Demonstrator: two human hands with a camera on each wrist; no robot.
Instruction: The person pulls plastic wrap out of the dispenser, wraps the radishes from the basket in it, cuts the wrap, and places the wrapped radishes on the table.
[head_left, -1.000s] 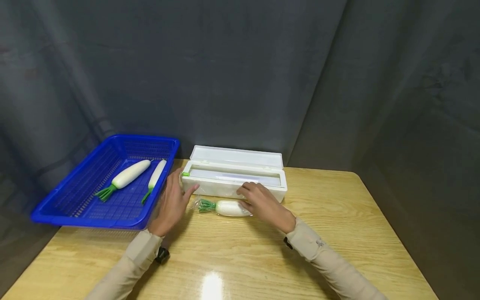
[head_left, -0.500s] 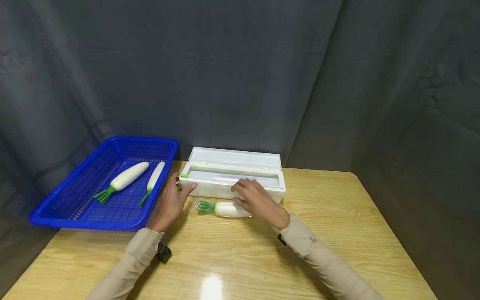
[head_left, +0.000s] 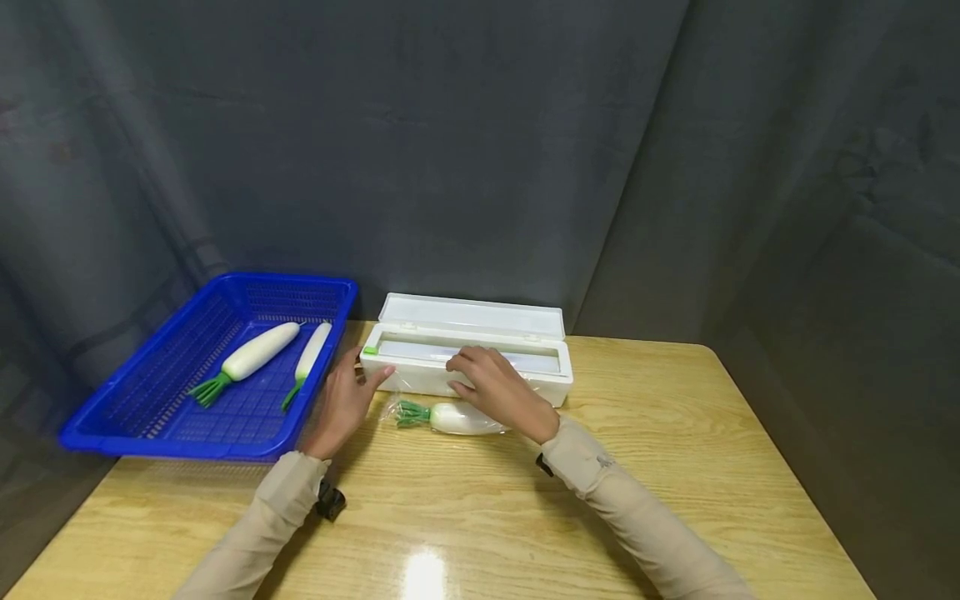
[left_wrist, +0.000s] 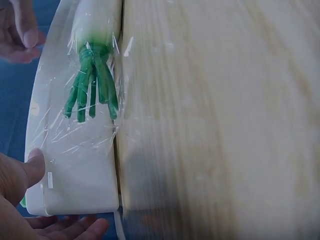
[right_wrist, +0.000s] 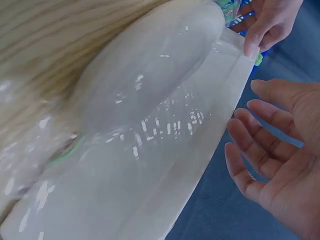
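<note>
A white plastic-wrap dispenser [head_left: 420, 373] lies on the table with its lid [head_left: 472, 315] raised at the back. My left hand [head_left: 347, 402] grips its left end, thumb on the front and fingers around the end, as the left wrist view also shows. Along the dispenser's front lies a white radish [head_left: 459, 418] with green stalks [left_wrist: 92, 82], wrapped in clear film [left_wrist: 75, 130]. My right hand [head_left: 495, 387] is above the radish at the dispenser's front edge. In the right wrist view its fingers [right_wrist: 260, 142] are loosely bent and hold nothing.
A blue plastic basket [head_left: 187, 446] stands on the left, close to my left forearm. Inside it lie two unwrapped radishes, a larger radish [head_left: 262, 352] and a slimmer radish [head_left: 313, 348]. Dark curtains [head_left: 480, 150] hang behind the wooden table [head_left: 675, 433].
My right hand has slid leftward along the dispenser's front edge. The left hand keeps its grip on the end, and the radish has stayed in place.
</note>
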